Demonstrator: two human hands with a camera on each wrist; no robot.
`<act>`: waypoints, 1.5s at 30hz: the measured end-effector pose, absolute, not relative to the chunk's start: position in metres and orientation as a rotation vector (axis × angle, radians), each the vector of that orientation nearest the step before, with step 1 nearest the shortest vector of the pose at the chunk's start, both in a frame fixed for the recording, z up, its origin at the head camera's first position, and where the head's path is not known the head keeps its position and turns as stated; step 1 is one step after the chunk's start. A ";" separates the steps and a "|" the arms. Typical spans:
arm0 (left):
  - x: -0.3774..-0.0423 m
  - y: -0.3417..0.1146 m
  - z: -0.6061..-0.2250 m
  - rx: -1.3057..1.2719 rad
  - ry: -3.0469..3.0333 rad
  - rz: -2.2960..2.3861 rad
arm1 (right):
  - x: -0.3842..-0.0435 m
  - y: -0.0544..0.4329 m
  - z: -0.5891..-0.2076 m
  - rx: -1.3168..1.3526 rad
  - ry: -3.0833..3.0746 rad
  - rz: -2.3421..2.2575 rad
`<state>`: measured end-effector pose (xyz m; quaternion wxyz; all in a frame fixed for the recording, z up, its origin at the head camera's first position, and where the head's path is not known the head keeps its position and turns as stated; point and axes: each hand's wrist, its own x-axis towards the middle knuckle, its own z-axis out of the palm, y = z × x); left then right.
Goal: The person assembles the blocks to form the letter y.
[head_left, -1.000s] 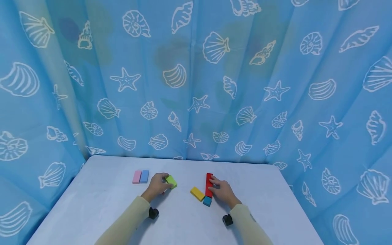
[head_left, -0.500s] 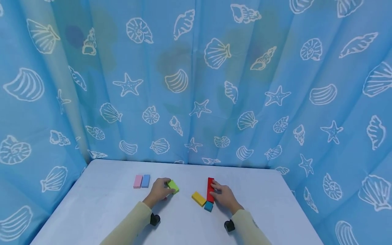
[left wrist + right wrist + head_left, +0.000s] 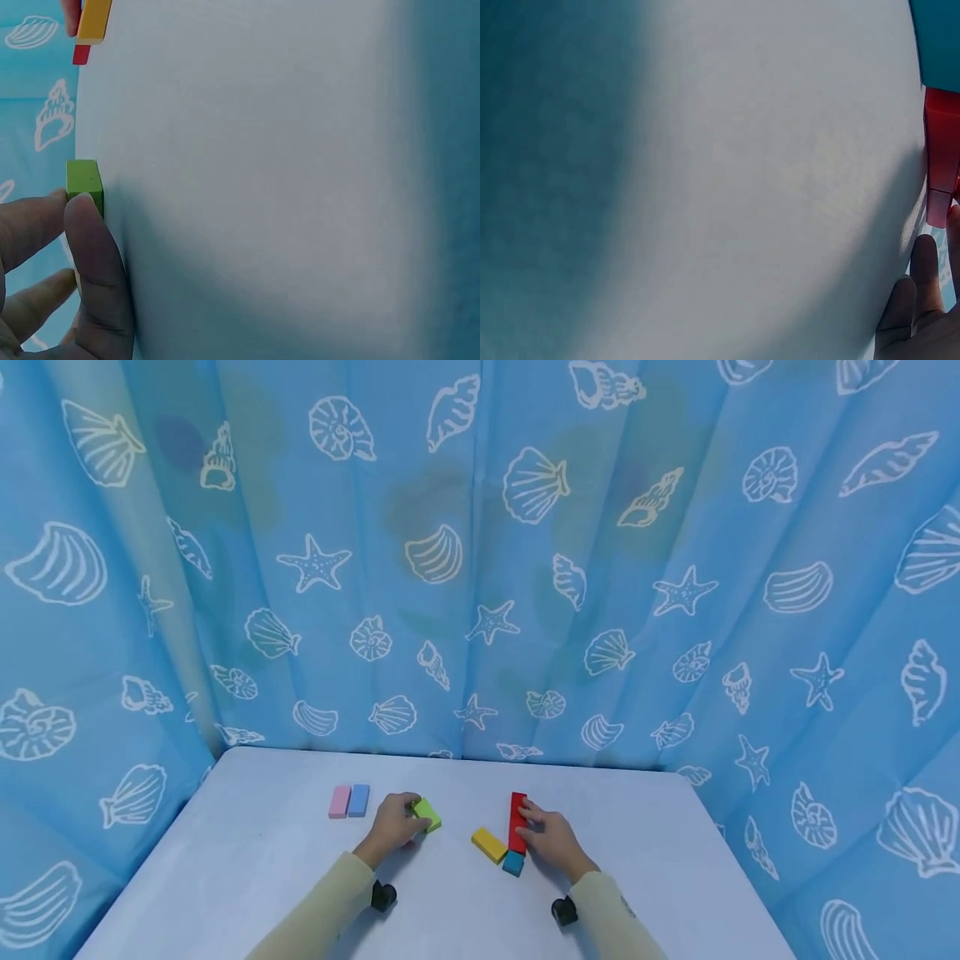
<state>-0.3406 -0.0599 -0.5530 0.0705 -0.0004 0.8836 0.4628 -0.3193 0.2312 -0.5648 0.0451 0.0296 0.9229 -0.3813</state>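
My left hand (image 3: 392,828) pinches a lime-green block (image 3: 427,814) between thumb and fingers, just above or on the table. In the left wrist view the thumb lies along one face of the green block (image 3: 82,177). A trace of red shows under this hand, mostly hidden. My right hand (image 3: 553,842) holds a long red piece (image 3: 517,835), its fingertips on the right side and upper face. A seam across the red piece (image 3: 943,150) appears in the right wrist view. Against its near end sits a teal block (image 3: 513,863), and a yellow block (image 3: 489,844) lies slanted at the left.
A pink block (image 3: 340,802) and a light-blue block (image 3: 359,800) lie side by side at the back left of the white table (image 3: 270,860). A blue shell-print curtain (image 3: 480,568) hangs behind the table's back edge and at both sides.
The head view has shifted slightly. Both hands stay on the green block and the red piece, and the blocks keep their places.
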 end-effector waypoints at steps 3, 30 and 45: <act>-0.340 -0.059 -0.554 0.017 2.658 1.389 | -0.319 0.232 -0.564 0.103 2.819 -1.165; -0.345 -0.050 -0.554 0.058 2.647 1.413 | -0.320 0.228 -0.562 0.119 2.829 -1.158; -0.344 -0.037 -0.556 0.077 2.676 1.382 | -0.318 0.232 -0.564 0.101 2.836 -1.179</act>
